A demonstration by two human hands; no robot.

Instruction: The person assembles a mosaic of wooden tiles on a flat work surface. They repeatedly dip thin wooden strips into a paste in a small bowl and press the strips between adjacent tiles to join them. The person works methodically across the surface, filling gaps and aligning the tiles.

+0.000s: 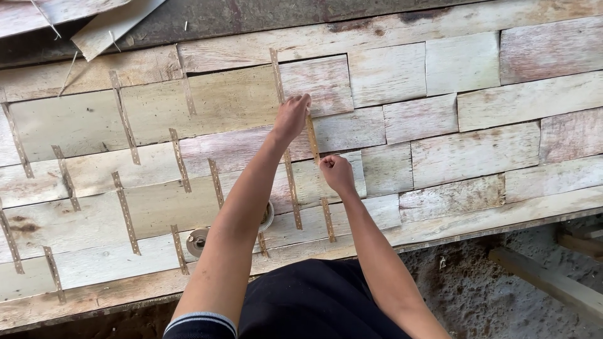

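Left hand (pixel 291 117) presses flat fingers on a thin brown perforated tape strip (pixel 312 139); right hand (pixel 336 172) pinches it just below, over pale wood veneer sheets (pixel 389 74).

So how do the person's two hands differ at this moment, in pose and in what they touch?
The left hand reaches farther up the veneer sheets, fingers extended and pressing flat on a brown tape strip. The right hand sits lower, nearer the body, and is curled into a fist that seems to pinch the same strip's lower part. The left arm crosses over a tape roll; the right arm does not. Both are bare and work one seam.
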